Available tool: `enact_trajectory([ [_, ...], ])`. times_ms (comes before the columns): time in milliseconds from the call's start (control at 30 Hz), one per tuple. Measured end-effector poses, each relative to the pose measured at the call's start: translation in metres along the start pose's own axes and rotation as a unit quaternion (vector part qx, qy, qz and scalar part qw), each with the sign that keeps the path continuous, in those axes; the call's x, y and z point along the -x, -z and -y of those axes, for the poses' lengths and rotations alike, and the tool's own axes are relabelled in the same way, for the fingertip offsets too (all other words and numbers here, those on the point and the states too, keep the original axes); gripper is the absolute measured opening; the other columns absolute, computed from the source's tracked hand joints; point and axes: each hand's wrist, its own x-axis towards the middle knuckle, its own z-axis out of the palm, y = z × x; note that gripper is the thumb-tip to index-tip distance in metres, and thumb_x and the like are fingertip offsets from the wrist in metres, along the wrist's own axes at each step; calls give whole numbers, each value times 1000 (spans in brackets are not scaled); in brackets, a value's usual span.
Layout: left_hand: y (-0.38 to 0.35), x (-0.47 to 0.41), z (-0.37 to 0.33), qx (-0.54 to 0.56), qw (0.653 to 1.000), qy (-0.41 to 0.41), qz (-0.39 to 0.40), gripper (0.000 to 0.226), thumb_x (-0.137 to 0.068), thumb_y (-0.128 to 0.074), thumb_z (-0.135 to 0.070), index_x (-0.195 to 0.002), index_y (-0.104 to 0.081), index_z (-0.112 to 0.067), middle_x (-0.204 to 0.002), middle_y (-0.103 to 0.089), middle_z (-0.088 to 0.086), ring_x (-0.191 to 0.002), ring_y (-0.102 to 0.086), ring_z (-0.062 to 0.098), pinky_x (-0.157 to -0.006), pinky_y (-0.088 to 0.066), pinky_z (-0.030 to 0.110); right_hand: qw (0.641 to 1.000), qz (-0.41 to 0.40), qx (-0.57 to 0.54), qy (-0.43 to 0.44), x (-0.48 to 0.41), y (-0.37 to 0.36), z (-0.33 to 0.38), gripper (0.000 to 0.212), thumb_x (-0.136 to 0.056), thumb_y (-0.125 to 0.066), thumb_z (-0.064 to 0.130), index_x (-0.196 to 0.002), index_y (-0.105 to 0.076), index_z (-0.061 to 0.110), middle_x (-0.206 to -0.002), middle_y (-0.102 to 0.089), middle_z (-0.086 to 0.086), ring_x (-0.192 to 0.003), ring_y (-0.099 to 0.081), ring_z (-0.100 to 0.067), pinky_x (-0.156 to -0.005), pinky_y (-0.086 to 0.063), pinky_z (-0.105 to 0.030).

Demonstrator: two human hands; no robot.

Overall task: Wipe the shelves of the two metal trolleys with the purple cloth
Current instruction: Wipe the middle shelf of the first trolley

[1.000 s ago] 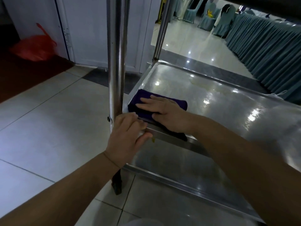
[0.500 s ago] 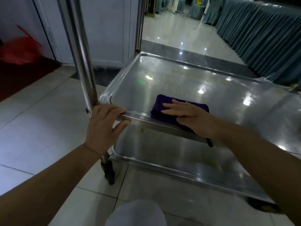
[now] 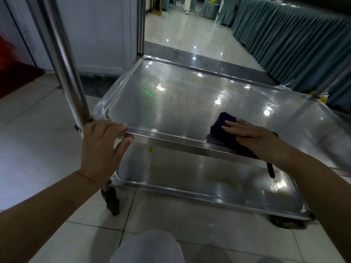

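**Cloth under your right hand, front right of the shelf**

Your right hand (image 3: 250, 136) lies flat on the cloth (image 3: 220, 123), fingers straight and close together, pointing left. The cloth sits on the trolley (image 3: 284, 210) shelf (image 3: 171, 103), towards its front right. Your hand covers most of it, so you see only the dark purple end past your fingertips. Some cloth drapes over the front rim, and a thin strip hangs down below it.

Your left hand (image 3: 100, 149) grips the shelf's front rim at the left corner, just beside the post (image 3: 64, 59). The fingers curl over the top and the thumb is tucked under the rim.

The lower shelf (image 3: 190, 173) shows yellowish smears and a small yellow bit near its left end; what they are is hard to make out. The shelf's right end is blurred and runs behind your forearm. One wheel (image 3: 112, 202) shows at the near left. Another, at the right, is mostly hidden under the lower shelf. The post is cut off at the top of the view.

Your knee (image 3: 146, 247) pokes in at the bottom edge. Blue-green drapes (image 3: 294, 44) line the far right.
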Motion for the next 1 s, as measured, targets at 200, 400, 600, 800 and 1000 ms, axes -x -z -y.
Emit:
enact_trajectory([
  [200,-2,2,3,5,1000,-3,-14,34,-87,-58,-32,-101,-67,-3,-97,-63,13,-92,-53,33,-90,-33,34,992,39,115,21,-53,-52,54,53,-102,-37,10,-138,-32,49,-155,-20,18,-147,-2,-10,-120,-1,-46],
  [400,-5,1,11,12,999,-31,-30,28,-87,-58,-33,-102,-63,-10,-96,-60,9,-87,-55,30,-92,-31,27,985,80,151,3,-113,-109,137,55,-102,-33,16,-152,-17,32,-161,-2,10,-148,7,-23,-115,7,-50],
  [600,-5,-1,12,18,997,-58,-45,22,-85,-60,-24,-101,-55,-10,-90,-62,12,-89,-48,23,-88,-26,21,985,100,137,36,-156,-147,181,58,-101,-33,10,-153,-16,28,-162,0,4,-147,8,-30,-114,6,-54],
  [800,-2,-7,12,-1,996,-77,-48,30,-87,-58,-29,-93,-68,-2,-87,-65,13,-87,-48,22,-83,-35,30,955,67,275,85,-162,-143,161,54,-102,-30,32,-153,-12,33,-161,-2,9,-148,0,-21,-117,-9,-51],
  [1000,0,-7,18,-19,997,-72,-3,32,-86,-62,-35,-96,-71,-6,-88,-66,9,-84,-53,23,-80,-36,32,950,45,309,15,-156,-95,101,55,-96,-23,38,-150,-24,30,-161,-5,10,-148,-3,-19,-115,-16,-56],
])
